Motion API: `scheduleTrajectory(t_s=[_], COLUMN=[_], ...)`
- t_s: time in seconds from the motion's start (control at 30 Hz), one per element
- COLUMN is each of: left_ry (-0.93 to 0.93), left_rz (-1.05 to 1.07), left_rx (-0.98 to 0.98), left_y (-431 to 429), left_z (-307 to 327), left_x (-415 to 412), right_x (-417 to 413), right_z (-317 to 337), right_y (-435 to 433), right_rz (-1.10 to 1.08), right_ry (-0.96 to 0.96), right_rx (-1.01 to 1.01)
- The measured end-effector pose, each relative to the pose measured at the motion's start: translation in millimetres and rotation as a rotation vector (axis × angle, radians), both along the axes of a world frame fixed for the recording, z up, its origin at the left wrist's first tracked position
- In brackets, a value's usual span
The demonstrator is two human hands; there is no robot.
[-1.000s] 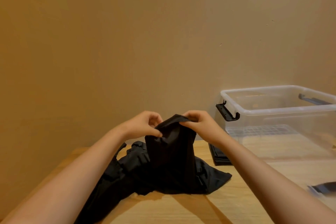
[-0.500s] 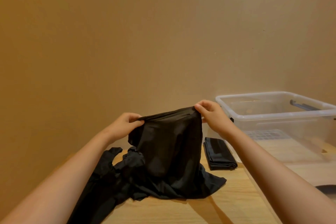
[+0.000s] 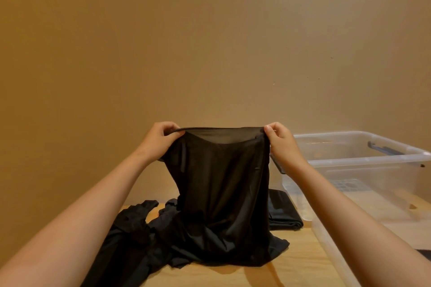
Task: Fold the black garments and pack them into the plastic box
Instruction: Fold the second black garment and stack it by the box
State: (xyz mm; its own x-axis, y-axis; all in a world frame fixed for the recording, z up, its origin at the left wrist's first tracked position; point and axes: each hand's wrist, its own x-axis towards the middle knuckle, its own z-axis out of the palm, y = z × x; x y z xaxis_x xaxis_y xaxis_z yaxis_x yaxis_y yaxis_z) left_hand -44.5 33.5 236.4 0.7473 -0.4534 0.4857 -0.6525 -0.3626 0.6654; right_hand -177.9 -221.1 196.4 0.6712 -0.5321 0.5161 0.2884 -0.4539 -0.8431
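Black garment — top edge stretched between my left hand and right hand, fingers of both pinching it, hem on the worktop. It partly hides: loose black pile; folded piece — beside the plastic box.

Plain ochre painted wall filling most of the view, darker and warmer at left, paler toward the right, few small specks there, light wooden tabletop against its base
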Motion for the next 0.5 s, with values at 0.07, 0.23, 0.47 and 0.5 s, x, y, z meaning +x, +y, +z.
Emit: scheduleTrajectory(t_s=[0.07,0.23,0.47,0.5], left_ry=[-0.075,-0.123,0.211,0.22], left_rz=[0.008,-0.013,-0.225,-0.25], left_rx=[-0.039,-0.049,0.479,0.481], left_y=[-0.2,-9.4,10.3,11.1], left_z=[18.5,67.8,85.8,85.7], left_x=[0.0,-15.0,-30.3,-31.2], right_x=[-4.5,-18.5,-42.4,-43.6], right_z=[13.9,49.1,43.3,40.8], right_y=[-2.5,-6.6,-21.9,-24.1], right_rz=[-0.016,0.007,0.027,0.015], right_ry=[-0.031,-0.103,-0.066,-0.063], right_rx=[-0.023,-0.026,-0.026,-0.011])
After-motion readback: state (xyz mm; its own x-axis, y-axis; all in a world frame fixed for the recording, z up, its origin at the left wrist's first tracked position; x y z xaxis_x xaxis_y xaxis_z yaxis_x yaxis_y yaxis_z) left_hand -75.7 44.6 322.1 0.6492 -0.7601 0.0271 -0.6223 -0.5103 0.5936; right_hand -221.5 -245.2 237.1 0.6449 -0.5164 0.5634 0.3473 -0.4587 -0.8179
